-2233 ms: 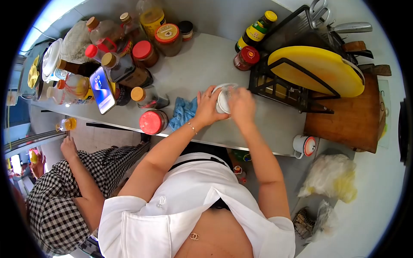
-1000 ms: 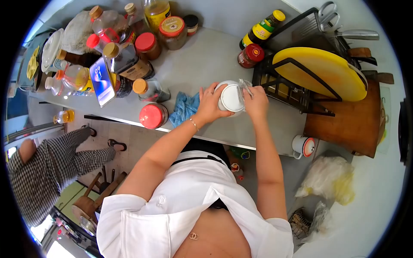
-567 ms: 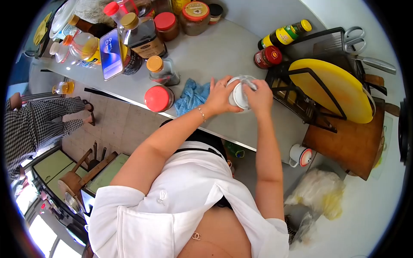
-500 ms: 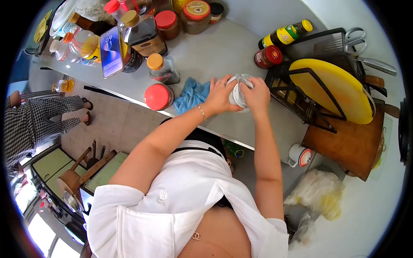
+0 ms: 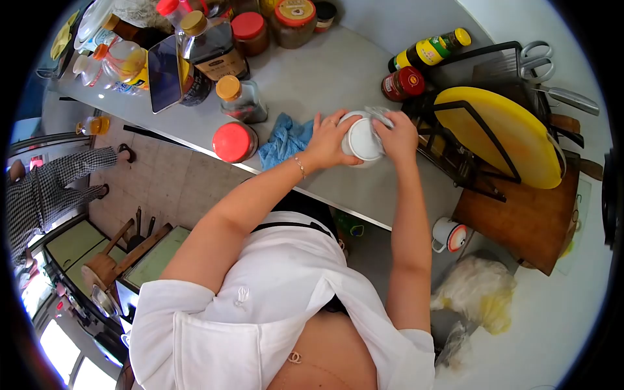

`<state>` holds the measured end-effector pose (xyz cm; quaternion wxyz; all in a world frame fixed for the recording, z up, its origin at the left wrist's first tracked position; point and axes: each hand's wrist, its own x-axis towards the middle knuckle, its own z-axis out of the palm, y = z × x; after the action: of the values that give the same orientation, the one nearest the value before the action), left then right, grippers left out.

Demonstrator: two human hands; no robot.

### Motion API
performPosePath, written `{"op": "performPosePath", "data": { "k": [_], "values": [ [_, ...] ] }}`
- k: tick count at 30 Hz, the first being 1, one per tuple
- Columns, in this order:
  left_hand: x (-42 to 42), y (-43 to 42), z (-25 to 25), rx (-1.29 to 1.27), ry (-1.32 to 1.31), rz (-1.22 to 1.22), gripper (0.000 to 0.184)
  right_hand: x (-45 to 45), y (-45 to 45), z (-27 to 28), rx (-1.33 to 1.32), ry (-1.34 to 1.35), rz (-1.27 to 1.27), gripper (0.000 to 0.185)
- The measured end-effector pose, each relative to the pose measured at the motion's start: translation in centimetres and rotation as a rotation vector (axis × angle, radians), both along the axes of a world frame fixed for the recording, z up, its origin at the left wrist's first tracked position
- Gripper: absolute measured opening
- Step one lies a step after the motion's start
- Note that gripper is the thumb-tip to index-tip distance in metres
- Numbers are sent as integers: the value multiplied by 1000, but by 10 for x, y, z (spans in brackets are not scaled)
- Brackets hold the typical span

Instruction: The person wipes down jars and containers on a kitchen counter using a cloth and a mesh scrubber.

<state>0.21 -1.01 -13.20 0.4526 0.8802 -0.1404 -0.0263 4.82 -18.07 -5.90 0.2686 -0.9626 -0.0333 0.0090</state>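
A white round container [image 5: 364, 140] stands on the grey counter [image 5: 318, 81], between my two hands. My left hand [image 5: 330, 140] is wrapped round its left side. On its right side my right hand [image 5: 398, 135] pinches a clear crinkled plastic wrap [image 5: 378, 114], which lies over part of the white top. A crumpled blue cloth [image 5: 283, 141] lies just left of my left hand. Beside the cloth are a red-lidded jar [image 5: 234, 142] and a glass bottle with an orange cap [image 5: 241, 99].
A dark-screened phone [image 5: 164, 75] leans against bottles at the left. To the right stand a red jar [image 5: 403, 84], a yellow-labelled bottle [image 5: 429, 50], a black rack with a yellow board [image 5: 497, 135], and a white mug [image 5: 448, 234]. Another person's checkered trousers [image 5: 58, 182] show far left.
The view has swung round, and the other person now appears farther away at the left. The wrap has been pulled rightward, showing more of the white top. The phone screen has gone dark.
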Motion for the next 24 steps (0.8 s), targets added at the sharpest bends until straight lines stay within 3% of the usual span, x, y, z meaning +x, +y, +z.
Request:
{"op": "performPosePath", "data": {
  "k": [8, 14, 18, 21, 24],
  "values": [
    [3, 4, 10, 43, 51, -57, 97, 16, -24, 17, -85, 90, 286, 27],
    [6, 5, 11, 55, 42, -87, 97, 6, -33, 10, -14, 205, 110, 31],
    [3, 3, 3, 67, 15, -69, 97, -7, -40, 4, 105, 184, 53, 36],
    [5, 5, 12, 62, 36, -88, 96, 14, -23, -12, 357, 307, -81, 36],
    [6, 5, 10, 76, 30, -91, 97, -17, -45, -25, 374, 294, -173, 33]
  ]
}}
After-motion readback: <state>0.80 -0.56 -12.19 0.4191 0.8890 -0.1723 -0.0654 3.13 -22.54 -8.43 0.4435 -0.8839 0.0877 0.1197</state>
